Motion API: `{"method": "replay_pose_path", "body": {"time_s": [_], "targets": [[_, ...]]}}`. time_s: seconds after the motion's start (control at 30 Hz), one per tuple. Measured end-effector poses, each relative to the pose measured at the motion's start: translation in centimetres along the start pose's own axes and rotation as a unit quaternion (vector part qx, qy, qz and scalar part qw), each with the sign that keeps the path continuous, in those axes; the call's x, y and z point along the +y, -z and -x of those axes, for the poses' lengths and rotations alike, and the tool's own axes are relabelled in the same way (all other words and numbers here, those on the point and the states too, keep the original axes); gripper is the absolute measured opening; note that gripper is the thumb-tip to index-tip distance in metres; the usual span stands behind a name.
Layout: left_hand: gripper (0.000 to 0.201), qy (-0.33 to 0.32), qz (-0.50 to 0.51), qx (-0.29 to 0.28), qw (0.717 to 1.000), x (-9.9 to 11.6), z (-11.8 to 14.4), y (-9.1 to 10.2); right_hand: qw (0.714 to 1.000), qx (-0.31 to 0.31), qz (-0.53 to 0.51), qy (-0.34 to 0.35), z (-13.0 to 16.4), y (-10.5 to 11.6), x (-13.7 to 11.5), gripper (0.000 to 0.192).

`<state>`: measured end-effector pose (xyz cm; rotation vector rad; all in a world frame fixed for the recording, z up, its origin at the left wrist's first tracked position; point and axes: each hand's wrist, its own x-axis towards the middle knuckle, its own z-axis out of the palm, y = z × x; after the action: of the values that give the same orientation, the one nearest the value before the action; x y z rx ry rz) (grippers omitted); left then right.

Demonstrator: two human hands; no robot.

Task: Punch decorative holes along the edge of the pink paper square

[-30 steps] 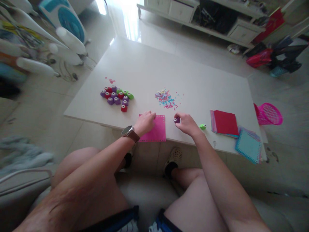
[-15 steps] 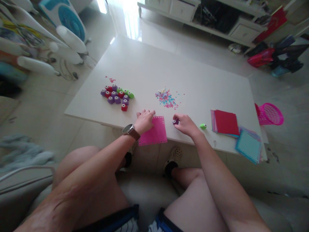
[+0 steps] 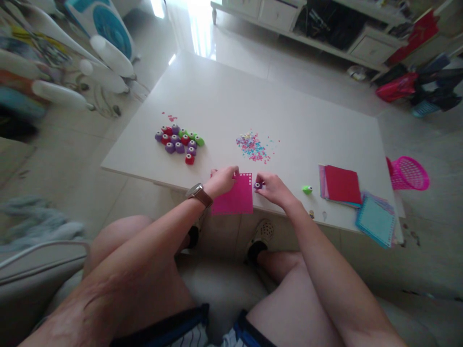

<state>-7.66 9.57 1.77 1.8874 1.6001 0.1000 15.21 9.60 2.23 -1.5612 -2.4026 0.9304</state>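
My left hand (image 3: pixel 223 180) rests its fingers on the left part of a pink paper sheet (image 3: pixel 235 197) that lies at the near edge of the white table (image 3: pixel 224 96); a row of small holes runs along the sheet's far and right edges. My right hand (image 3: pixel 275 189) pinches a small purple punch (image 3: pixel 258 185) right at the sheet's right edge. A green punch (image 3: pixel 307 189) lies on the table just right of that hand. A little heap of pink and blue paper bits (image 3: pixel 252 146) sits beyond both hands.
A cluster of several purple, red and green punches (image 3: pixel 179 141) lies at the left. Stacked red and blue paper sheets (image 3: pixel 356 202) sit at the right near corner. A pink basket (image 3: pixel 408 173) stands on the floor beyond the table's right edge.
My right hand has carried the purple punch leftward up to the pink sheet's right edge. My left hand has stayed on the sheet.
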Motion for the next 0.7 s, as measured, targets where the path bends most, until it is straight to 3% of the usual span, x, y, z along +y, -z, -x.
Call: {"method": "replay_pose_path", "body": {"time_s": [0.7], "targets": [[0.035,0.005,0.004,-0.010,1.000,0.42,-0.06,0.32,1.000,0.003,-0.022,-0.005,-0.04,-0.11,0.17,0.030]]}}
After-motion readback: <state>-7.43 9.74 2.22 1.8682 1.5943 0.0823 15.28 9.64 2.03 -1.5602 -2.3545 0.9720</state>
